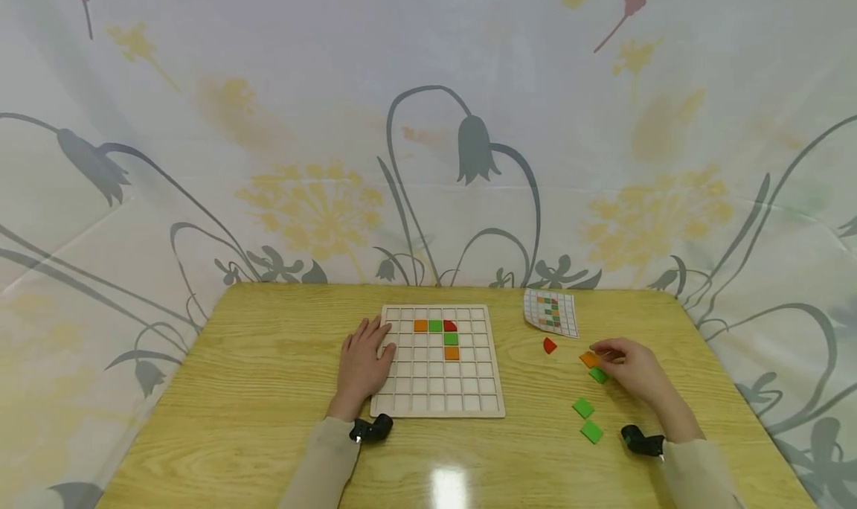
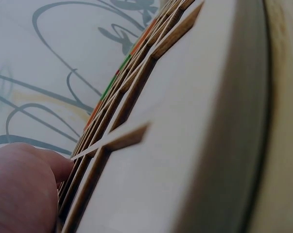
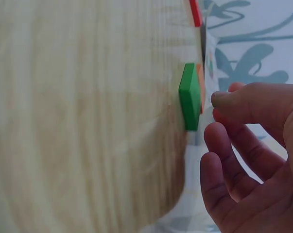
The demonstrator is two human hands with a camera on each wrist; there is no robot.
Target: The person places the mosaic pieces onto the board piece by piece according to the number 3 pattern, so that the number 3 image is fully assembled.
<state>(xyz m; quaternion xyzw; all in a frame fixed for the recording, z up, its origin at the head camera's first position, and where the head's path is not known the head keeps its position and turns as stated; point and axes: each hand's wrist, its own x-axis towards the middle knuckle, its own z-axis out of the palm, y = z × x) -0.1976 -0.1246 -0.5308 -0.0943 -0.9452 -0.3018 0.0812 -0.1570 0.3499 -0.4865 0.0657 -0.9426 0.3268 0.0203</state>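
Note:
A pale square grid board (image 1: pixel 405 402) lies on the table. Its cells hold two orange tiles (image 1: pixel 420 326), two green tiles (image 1: pixel 436 326) and a red rounded tile (image 1: pixel 450 326). My left hand (image 1: pixel 364 364) rests on the board's left edge, fingers spread; the left wrist view shows the board's rim close up. Right of the board, my right hand (image 1: pixel 629 367) is at a loose orange tile (image 1: pixel 588 359), fingers loosely bent. In the right wrist view, the thumb (image 3: pixel 243 101) appears slightly apart from that tile, beside a loose green tile (image 3: pixel 189 97).
A printed pattern card (image 1: pixel 550 313) with a curled edge lies at the back right. Near it is a loose red rounded tile (image 1: pixel 550 345). Two more green tiles (image 1: pixel 583 408) lie nearer the front. A patterned curtain (image 1: pixel 428 122) stands behind the wooden table (image 1: pixel 268 345).

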